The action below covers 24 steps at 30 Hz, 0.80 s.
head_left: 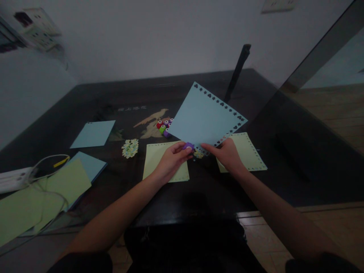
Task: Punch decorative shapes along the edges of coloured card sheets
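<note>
A light blue sheet of paper [204,113] is held up at a slant over the dark table. Small star, heart and other shapes are cut out along two of its edges, and more holes run along the near edge. My left hand [174,157] is closed around a purple craft punch [188,147] at the sheet's near edge. My right hand [227,153] pinches the sheet by its near right edge. Below the punch lie small paper cut-outs [198,154]. Pale yellow sheets with punched borders lie under my left hand [180,175] and beyond my right hand [250,155].
Several coloured punches [163,127] stand behind the raised sheet. A heap of paper cut-outs [130,148] lies to their left. Farther left are a blue sheet [93,134], stacked yellow paper [57,189] and a white power strip [14,179] with cables. A black post [238,72] rises at the back.
</note>
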### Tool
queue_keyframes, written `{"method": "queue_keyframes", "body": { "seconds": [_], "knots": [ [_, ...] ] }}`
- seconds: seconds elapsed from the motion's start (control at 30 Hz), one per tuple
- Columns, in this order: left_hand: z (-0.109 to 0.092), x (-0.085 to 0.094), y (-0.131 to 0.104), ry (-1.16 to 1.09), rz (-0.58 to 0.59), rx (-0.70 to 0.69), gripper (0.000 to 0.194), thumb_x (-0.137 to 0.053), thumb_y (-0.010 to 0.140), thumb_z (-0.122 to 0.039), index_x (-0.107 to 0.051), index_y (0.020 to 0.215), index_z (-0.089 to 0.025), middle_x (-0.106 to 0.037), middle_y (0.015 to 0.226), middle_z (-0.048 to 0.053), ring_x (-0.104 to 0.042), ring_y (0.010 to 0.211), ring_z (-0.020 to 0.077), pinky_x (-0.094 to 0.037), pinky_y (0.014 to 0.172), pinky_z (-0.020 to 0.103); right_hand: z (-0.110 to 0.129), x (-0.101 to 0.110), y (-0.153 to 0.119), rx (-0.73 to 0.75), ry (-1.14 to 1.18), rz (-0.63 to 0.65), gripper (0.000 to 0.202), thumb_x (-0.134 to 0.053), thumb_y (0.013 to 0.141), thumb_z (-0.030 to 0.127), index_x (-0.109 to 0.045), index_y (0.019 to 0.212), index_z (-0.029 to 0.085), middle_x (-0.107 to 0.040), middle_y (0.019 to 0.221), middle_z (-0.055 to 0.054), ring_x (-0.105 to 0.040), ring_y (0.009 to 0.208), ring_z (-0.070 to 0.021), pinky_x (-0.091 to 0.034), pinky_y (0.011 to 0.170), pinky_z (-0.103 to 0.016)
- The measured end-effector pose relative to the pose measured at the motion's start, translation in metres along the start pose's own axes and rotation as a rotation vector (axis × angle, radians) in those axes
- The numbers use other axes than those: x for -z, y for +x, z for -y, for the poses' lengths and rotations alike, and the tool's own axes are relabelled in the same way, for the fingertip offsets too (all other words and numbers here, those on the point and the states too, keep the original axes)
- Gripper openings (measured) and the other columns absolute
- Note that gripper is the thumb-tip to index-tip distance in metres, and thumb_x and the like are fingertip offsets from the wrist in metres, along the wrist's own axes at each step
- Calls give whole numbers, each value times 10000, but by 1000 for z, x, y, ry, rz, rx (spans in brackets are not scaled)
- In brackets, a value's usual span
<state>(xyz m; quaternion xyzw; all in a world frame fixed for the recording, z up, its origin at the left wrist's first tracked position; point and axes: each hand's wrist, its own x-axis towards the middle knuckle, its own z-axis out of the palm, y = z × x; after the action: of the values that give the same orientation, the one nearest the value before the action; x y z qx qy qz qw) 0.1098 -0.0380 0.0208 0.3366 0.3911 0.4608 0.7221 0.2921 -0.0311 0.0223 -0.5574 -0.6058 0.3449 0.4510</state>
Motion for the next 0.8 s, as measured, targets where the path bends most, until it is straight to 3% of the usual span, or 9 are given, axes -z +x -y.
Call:
{"method": "queue_keyframes", "body": {
  "seconds": [0.27, 0.47, 0.6, 0.8],
  "knots": [
    [1, 1, 0, 39, 32, 13, 207, -764, 650, -221, -634, 790, -140, -641, 807, 20, -595, 772, 125, -462, 730, 258, 4, -1, -1, 15, -43, 0, 198, -689, 690, 380, -641, 771, 206, -706, 798, -52, -629, 748, -220, -503, 726, -370],
    [-1, 4, 2, 69, 41, 0, 216, -781, 629, -240, -644, 763, -139, -638, 780, 15, -577, 742, 116, -441, 699, 246, 4, 1, 1, 80, -54, -12, 238, -704, 687, 355, -641, 877, 226, -697, 853, -61, -610, 947, -262, -463, 875, -413],
    [-4, 5, 3, 67, 25, 6, 205, -771, 643, -238, -648, 776, -142, -635, 791, 13, -570, 741, 110, -430, 688, 234, 4, 3, 1, 77, -65, 19, 232, -699, 704, 350, -635, 901, 245, -696, 865, -52, -606, 965, -252, -454, 905, -412],
    [-3, 7, 4, 117, 34, -1, 185, -761, 658, -271, -659, 749, -146, -646, 777, 25, -574, 737, 120, -429, 683, 237, 6, 5, 2, 83, -42, 54, 180, -696, 703, 310, -642, 868, 260, -672, 715, -29, -597, 1011, -262, -416, 964, -447]
  ]
}}
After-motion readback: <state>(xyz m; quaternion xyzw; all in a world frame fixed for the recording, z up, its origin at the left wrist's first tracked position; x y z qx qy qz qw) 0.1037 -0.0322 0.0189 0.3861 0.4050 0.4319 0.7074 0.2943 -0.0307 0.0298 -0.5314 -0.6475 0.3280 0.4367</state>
